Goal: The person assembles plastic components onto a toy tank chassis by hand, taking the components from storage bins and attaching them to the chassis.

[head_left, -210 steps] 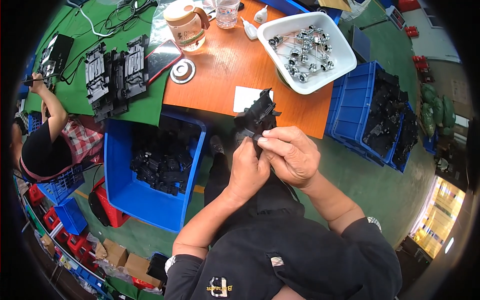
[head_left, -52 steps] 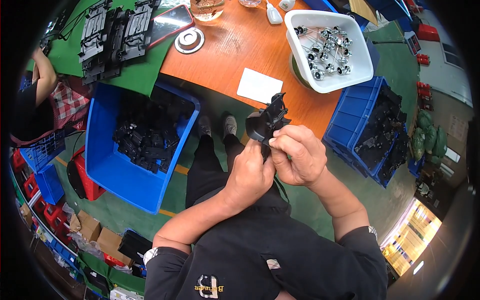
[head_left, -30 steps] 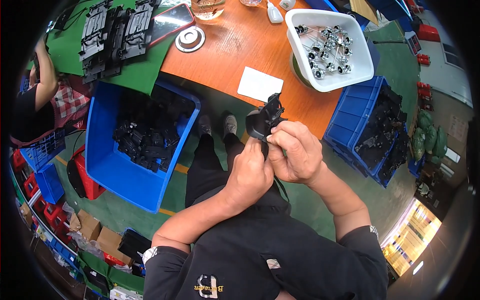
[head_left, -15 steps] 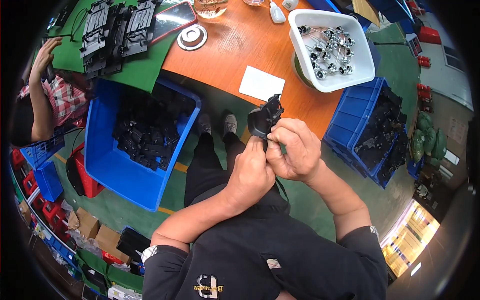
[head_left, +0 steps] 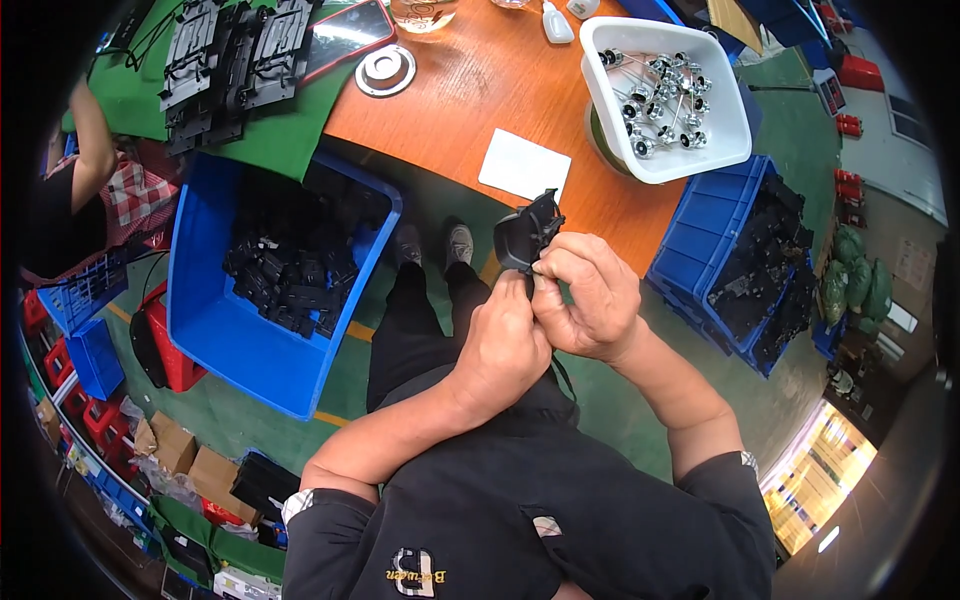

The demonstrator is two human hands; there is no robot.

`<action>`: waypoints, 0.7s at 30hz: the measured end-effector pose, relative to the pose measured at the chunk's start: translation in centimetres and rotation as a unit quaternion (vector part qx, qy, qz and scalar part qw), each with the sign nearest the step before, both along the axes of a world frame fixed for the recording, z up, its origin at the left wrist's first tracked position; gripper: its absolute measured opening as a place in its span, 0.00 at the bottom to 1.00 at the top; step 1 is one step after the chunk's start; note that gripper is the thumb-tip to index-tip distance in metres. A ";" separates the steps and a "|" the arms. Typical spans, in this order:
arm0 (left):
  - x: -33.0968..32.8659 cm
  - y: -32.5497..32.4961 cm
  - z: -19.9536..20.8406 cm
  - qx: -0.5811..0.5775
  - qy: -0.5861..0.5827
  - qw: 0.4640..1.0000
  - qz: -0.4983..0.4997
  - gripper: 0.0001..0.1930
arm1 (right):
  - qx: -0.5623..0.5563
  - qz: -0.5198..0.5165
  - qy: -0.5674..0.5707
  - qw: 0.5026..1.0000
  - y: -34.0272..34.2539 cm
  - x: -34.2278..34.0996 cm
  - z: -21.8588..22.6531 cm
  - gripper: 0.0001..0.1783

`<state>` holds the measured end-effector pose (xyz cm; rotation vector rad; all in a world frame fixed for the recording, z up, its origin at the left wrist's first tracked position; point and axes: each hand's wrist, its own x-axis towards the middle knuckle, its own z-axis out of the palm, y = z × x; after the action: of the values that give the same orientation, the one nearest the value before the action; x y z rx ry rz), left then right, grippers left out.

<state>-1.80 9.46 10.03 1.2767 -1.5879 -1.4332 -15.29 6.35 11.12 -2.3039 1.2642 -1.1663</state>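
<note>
Both hands meet in front of my body, just off the table's near edge. A black molded plastic part [head_left: 520, 235], with a curved shell on one side and small clips on the other, sticks up from them. My left hand [head_left: 502, 335] is closed around its lower end. Against its right side, my right hand [head_left: 590, 295] pinches with thumb and fingertips; whether a smaller piece lies in that pinch is hidden. Beyond the part, a white sheet of paper [head_left: 524, 164] lies on the orange wooden table [head_left: 460, 100].
A white tub [head_left: 592, 100] holds several metal wheel-and-axle pieces. Blue bins with black parts stand at left [head_left: 300, 395] and right [head_left: 700, 215]. A phone [head_left: 345, 38] and black assemblies [head_left: 235, 75] lie on green cloth. At far left, another person's arm [head_left: 92, 150] shows.
My hands and the black part stay nearly in place, with only a slight shift of the right fingers. The other person's arm at far left has moved.
</note>
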 end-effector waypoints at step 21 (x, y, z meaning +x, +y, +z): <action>1.2 -0.5 -0.5 0.007 0.147 0.989 -0.009 0.09 | -0.003 -0.055 -0.046 0.997 1.6 0.9 1.5 0.19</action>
<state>-0.65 8.95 9.54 1.0062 -1.3970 -1.5640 -14.38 7.91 12.67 -2.1825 1.3710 -1.2985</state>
